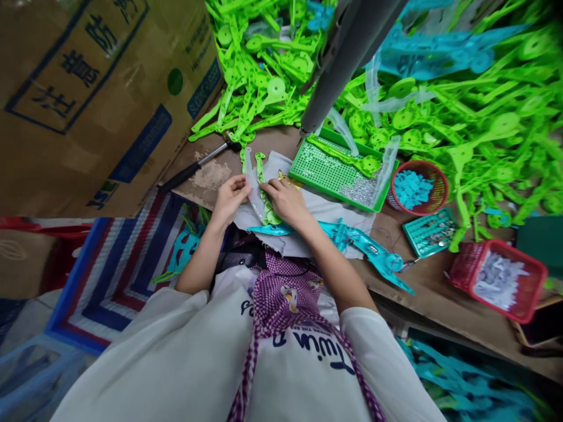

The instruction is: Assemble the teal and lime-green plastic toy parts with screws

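My left hand [231, 198] pinches a clear, curved plastic strip [254, 187] in front of me. Beside it, my right hand [284, 199] has its fingers on a long green plastic part [264, 193] with small holes and a rounded end. The strip and the green part stand side by side over a white cloth [308, 205]. Below my right wrist lies a long blue plastic part [347, 237], stretching out to the right. Exactly how the right fingertips grip the green part is partly hidden by the hand.
A hammer [197, 167] lies left of the cloth. Beyond are a green tray [321, 167] with small metal pieces, a red basket [444, 187] of blue pieces and a red basket [532, 299] of white ones. A grey post [347, 58] hangs overhead; a carton [145, 146] stands left.
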`<state>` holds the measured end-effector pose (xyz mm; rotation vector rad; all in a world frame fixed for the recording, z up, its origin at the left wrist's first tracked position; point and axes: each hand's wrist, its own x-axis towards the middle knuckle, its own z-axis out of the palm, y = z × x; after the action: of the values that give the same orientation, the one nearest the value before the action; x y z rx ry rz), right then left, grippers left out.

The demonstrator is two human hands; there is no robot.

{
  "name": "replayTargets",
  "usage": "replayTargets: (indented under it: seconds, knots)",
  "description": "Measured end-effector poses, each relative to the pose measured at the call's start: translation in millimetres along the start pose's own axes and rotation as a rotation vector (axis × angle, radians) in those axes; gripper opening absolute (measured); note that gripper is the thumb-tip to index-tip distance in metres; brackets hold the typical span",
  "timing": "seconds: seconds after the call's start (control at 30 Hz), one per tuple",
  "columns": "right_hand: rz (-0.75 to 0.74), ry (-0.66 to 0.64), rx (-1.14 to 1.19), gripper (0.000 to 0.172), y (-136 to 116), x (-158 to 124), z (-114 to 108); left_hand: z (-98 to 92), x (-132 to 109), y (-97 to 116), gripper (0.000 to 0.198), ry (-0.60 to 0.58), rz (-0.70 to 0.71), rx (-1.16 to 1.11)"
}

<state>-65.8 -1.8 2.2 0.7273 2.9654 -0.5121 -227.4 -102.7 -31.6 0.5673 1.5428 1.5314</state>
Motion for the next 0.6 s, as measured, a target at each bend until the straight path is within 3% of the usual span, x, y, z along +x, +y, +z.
replayTargets:
  seconds: [0.17, 0.4, 0.6]
  knots:
    - [0.014, -0.006, 0.002, 0.046, -0.7, 0.0, -0.8, 0.8, 1.1, -3.8, 0.057, 0.087, -0.045, 0.0]
    - [0.016, -0.011, -0.001, 0.046, -1.7, 0.1, -2.2, 1.8, 3.2, 1.0, 0.049, 0.05, -0.127, -0.029]
    - [0.018, -0.027, 0.0, 0.046, -3.6, -2.2, -4.2, 6.2, 0.3, 1.1, 0.044, 0.074, -0.117, 0.054]
